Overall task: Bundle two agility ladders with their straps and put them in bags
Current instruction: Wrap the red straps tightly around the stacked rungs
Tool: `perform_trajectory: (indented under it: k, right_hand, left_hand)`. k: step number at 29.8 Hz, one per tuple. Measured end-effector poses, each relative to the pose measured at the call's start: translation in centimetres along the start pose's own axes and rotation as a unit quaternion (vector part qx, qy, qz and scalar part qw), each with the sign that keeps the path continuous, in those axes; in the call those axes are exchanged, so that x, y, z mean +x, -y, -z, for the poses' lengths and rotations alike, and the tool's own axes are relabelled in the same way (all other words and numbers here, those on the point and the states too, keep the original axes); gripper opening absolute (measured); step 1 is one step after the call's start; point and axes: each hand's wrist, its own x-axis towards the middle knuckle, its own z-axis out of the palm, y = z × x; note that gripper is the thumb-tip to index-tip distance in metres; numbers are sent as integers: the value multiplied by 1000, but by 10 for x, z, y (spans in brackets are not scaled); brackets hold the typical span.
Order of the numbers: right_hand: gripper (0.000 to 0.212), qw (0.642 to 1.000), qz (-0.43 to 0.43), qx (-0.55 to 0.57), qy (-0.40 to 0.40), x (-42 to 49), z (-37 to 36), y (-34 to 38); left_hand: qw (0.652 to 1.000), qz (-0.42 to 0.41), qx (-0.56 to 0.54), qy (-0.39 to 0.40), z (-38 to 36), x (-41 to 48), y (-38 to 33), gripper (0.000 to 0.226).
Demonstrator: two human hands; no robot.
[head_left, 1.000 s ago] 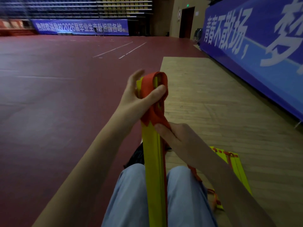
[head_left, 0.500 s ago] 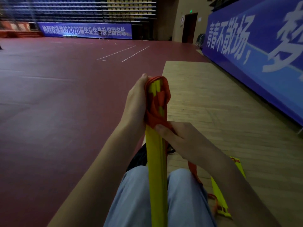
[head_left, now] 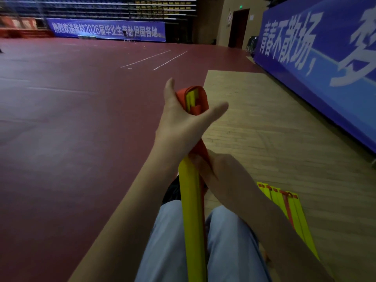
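Ladder (head_left: pixel 192 210) gripped by right hand (head_left: pixel 223 176), strap (head_left: pixel 200 98) looped over its top — left hand (head_left: pixel 183 127) spread wide against it, second ladder (head_left: pixel 293 210) laid on floor (head_left: pixel 284 129).

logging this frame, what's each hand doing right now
left hand: open, thumb and finger straight, resting against the ladder bundle
right hand: closed, holding the ladder bundle

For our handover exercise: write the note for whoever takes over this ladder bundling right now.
Left grip: open, thumb and forefinger spread, cradling the wrapped top of the folded ladder.
Right grip: curled round that ladder just below the orange strap.
Second ladder: lying on the wooden floor, to the right.
Done: strap wound round one end.
Left: secure it, bundle the second ladder, bag both. No bag clearly in view.
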Motion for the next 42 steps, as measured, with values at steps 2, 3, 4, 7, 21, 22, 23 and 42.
perform_trajectory:
  k: [2,3,4,7,21,22,23,42]
  right_hand:
    - [38,992,13,-120,23,5,6,3]
    - [39,989,26,-144,19,6,9,3]
    - [39,988,35,-148,10,5,13,4]
    - [32,991,83,-79,-68,2,24,-3]
    - [36,969,15,240,-61,24,15,-32]
    - [33,965,11,260,-35,22,11,-33]
    - [33,959,7,282,-19,19,9,-35]
    - [37,996,59,70,5,19,40,-34]
  left_hand:
    - [999,-29,-14,-33,-3,-2,4,98]
    - [998,-35,-33,-38,-5,0,8,91]
    - [997,-37,-50,-35,-7,1,9,83]
    - [994,-33,-101,2,-5,4,14,66]
    - [735,30,-529,423,-19,35,17,64]
    - [735,32,-526,427,-21,34,18,64]
    - [744,35,-517,422,-22,33,17,64]
    - [952,34,-243,182,-11,16,39,38]
